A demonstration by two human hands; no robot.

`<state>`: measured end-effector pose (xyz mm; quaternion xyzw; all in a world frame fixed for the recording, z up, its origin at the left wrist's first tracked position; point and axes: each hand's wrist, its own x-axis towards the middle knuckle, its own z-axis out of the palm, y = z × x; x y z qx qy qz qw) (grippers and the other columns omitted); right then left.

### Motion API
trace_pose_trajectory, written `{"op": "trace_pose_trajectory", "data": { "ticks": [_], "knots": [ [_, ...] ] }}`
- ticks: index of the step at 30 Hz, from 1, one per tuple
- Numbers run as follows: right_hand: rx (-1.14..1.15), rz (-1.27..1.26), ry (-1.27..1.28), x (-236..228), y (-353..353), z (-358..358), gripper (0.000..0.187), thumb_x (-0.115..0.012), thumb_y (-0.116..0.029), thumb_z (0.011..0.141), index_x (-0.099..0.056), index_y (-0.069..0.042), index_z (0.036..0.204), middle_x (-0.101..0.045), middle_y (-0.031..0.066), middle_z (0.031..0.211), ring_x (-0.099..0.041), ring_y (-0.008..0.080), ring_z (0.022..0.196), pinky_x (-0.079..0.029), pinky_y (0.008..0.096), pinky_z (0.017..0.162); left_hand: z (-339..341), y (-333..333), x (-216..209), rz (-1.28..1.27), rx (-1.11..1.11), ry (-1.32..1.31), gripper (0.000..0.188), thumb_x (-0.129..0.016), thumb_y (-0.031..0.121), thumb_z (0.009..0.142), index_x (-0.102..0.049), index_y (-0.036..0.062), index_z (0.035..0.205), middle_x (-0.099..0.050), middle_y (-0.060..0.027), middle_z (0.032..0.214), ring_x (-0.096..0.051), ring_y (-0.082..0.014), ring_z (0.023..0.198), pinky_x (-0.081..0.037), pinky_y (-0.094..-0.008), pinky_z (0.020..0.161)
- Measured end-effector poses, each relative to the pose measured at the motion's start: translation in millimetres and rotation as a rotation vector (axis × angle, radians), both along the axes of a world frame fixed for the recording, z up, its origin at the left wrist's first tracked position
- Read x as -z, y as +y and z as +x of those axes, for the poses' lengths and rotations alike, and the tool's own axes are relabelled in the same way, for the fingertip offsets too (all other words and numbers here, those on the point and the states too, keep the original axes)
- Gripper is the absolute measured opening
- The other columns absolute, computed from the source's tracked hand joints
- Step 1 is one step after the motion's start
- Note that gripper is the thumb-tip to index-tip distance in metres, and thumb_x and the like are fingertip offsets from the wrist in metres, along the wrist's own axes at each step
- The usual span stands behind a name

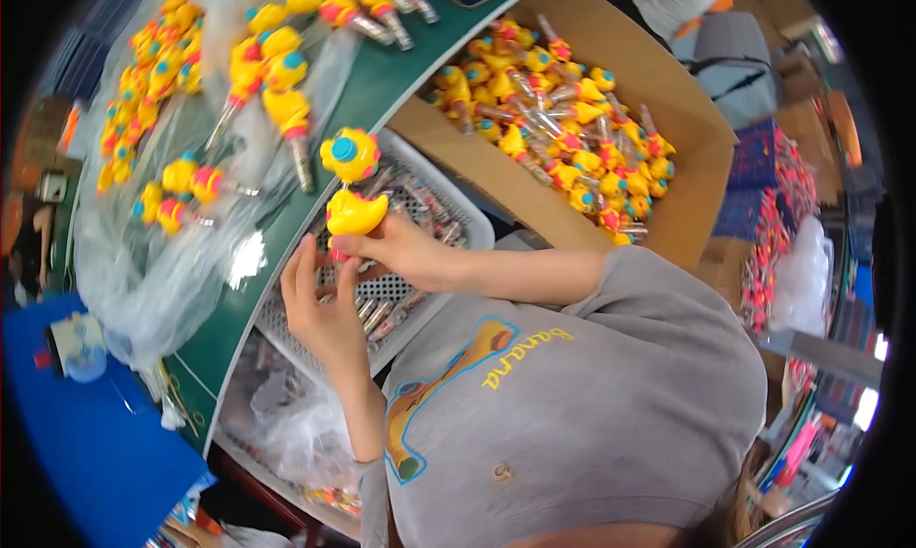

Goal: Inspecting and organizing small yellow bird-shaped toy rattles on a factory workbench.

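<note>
A yellow duck toy (355, 212) with a blue bill stands upright between my hands, above a grey plastic basket (482, 228). My right hand (405, 250) pinches it just under the duck's body, where a bit of red shows. From below, my left hand (324, 305) curls its fingers round the toy's lower end, which is mostly hidden by them. In the basket lie many clear tubes (377, 317) with pink and red parts. More duck toys (286, 109) on clear tubes lie on plastic sheeting at the left.
An open cardboard box (692, 186) full of finished-looking duck toys stands beyond the basket. Clear plastic sheeting (134, 290) covers part of the green table (215, 343). A clear bag (296, 414) sits below the basket. Blue crates (749, 171) and another person (677, 4) are farther right.
</note>
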<state>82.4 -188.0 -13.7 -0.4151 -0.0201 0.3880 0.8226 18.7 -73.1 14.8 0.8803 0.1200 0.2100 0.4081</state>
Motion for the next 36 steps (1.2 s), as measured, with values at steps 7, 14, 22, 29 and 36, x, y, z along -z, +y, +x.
{"op": "trace_pose_trajectory", "data": {
  "ticks": [7, 14, 22, 29, 36],
  "knots": [
    [0.688, 0.347, 0.015, 20.7, -46.3, 48.4, 0.022, -0.061, -0.021, 0.090, -0.054, -0.012, 0.108, -0.061, 0.0011, 0.099, -0.062, 0.0154, 0.090, -0.056, 0.0382, 0.077, -2.0, -0.4, -18.5, 0.000, 0.104, -0.142, 0.071, -0.078, 0.005, 0.067, -0.049, 0.0061, 0.132, -0.049, -0.0105, 0.127, -0.051, -0.0248, 0.114, -0.046, -0.0350, 0.088],
    [1.364, 0.536, 0.410, 126.7, -217.9, 163.7, 0.034, -0.052, -0.030, 0.095, -0.047, 0.001, 0.109, -0.058, 0.0164, 0.110, -0.059, 0.0301, 0.101, -0.048, 0.0425, 0.096, -2.7, 4.4, -3.4, -0.001, 0.162, -0.100, 0.072, -0.075, 0.011, 0.076, -0.039, 0.0078, 0.139, -0.040, -0.0129, 0.135, -0.049, -0.0272, 0.119, -0.045, -0.0369, 0.090],
    [1.962, 0.688, 0.425, 184.8, -380.8, 142.3, 0.048, -0.041, -0.045, 0.096, -0.048, -0.001, 0.116, -0.055, 0.0098, 0.116, -0.054, 0.0202, 0.103, -0.051, 0.0313, 0.089, -2.9, 8.4, 6.9, -0.043, 0.190, -0.066, 0.078, -0.076, 0.013, 0.075, -0.035, 0.0076, 0.141, -0.039, -0.0132, 0.135, -0.046, -0.0283, 0.121, -0.044, -0.0384, 0.092],
    [2.011, 0.767, 0.352, 189.5, -447.7, 129.7, 0.051, -0.035, -0.045, 0.098, -0.044, -0.005, 0.128, -0.047, 0.0037, 0.135, -0.042, 0.0179, 0.125, -0.044, 0.0348, 0.100, -1.8, 10.2, 9.6, -0.055, 0.205, -0.049, 0.078, -0.075, 0.010, 0.075, -0.035, 0.0075, 0.141, -0.037, -0.0132, 0.135, -0.045, -0.0270, 0.122, -0.043, -0.0385, 0.093],
    [1.749, 0.219, 0.061, 113.8, -380.4, 146.7, 0.035, -0.042, -0.034, 0.097, -0.052, -0.009, 0.120, -0.055, 0.0061, 0.122, -0.050, 0.0260, 0.115, -0.045, 0.0380, 0.089, -7.3, 21.0, 13.9, -0.121, 0.130, -0.029, 0.078, -0.075, 0.006, 0.073, -0.035, 0.0071, 0.141, -0.037, -0.0142, 0.134, -0.044, -0.0286, 0.122, -0.043, -0.0383, 0.096]
  ]
}}
